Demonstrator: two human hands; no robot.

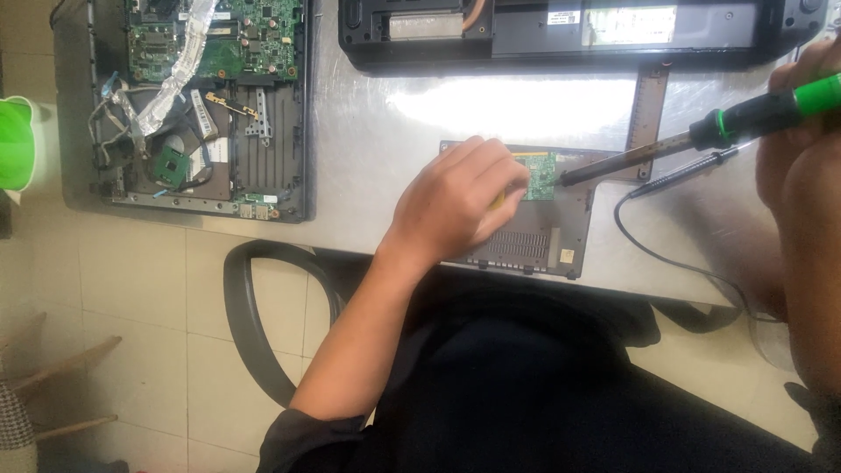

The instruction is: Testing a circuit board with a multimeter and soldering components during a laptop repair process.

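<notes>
My left hand [455, 200] rests curled on a grey plastic cover panel [561, 229] and pinches a small yellow tool against a small green circuit board [540, 175] lying on that panel. My right hand [793, 131], at the right edge, grips a soldering iron [727, 127] with a green and black handle. Its metal tip touches the right edge of the green board. The iron's black cable [653, 254] loops across the table below it.
An opened laptop base [201, 105] with an exposed motherboard lies at the upper left of the metal table [368, 149]. Another black laptop chassis [561, 35] lies along the far edge. A metal square ruler [646, 114] sits behind the panel. A green cup [16, 144] stands at the left.
</notes>
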